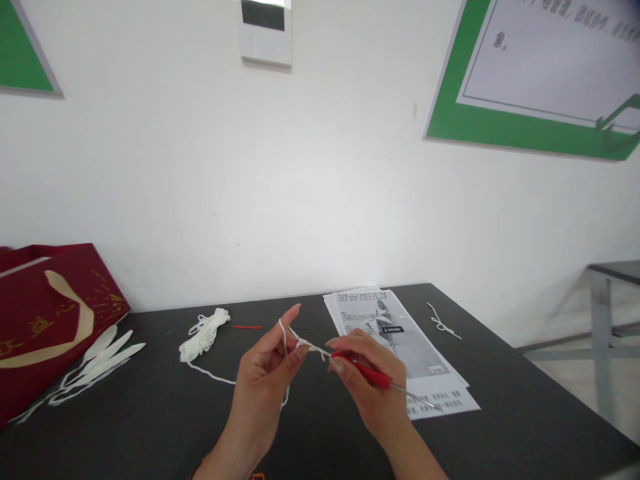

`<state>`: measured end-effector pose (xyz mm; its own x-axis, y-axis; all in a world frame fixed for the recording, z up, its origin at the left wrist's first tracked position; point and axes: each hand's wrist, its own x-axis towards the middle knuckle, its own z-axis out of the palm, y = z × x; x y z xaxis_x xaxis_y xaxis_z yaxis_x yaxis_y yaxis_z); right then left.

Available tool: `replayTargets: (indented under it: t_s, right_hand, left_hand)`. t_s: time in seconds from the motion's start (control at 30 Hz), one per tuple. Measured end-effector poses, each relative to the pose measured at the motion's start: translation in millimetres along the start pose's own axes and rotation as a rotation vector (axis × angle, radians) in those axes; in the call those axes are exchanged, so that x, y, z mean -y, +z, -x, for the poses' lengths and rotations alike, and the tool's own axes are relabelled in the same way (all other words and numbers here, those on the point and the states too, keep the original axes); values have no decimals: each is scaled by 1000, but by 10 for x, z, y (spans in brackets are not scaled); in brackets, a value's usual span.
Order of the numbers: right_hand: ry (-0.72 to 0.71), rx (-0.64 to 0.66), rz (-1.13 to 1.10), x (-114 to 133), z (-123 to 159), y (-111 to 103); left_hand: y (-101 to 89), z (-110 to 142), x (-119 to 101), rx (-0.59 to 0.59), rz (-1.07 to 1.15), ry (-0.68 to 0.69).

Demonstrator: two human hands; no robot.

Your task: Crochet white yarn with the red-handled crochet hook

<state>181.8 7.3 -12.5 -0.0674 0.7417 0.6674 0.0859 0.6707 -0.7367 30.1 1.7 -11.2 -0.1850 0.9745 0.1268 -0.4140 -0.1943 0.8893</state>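
Observation:
My right hand (pixel 373 380) is closed around the red grip of a crochet hook (pixel 377 379), whose metal shaft points left toward my other hand. White yarn (pixel 283 333) loops over the raised index finger of my left hand (pixel 267 370). Between that hand's thumb and fingers a small piece of white yarn work is pinched, and the hook's tip meets it there. From the left hand a strand runs back to a white yarn skein (pixel 205 335) lying on the black table (pixel 165 427).
Printed sheets (pixel 425 353) lie beyond my right hand, with a short tied piece of white yarn (pixel 443 325) farther right. At left are white crocheted petals (pixel 103 360) beside a dark red bag (pixel 55 313). A thin red tool (pixel 247 327) lies near the skein. The wall stands behind.

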Motion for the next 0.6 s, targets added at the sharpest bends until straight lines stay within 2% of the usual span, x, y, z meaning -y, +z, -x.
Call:
replayTargets:
  t_s: [0.1, 0.3, 0.6]
  right_hand:
    - [5, -46, 35, -22, 45, 43]
    - [-315, -10, 211, -39, 123, 103]
    - [-536, -9, 350, -90, 171, 146]
  left_hand:
    - [-17, 0, 24, -14, 25, 15]
    - [-1, 3, 0, -42, 150, -14]
    - [18, 3, 3, -101, 217, -15]
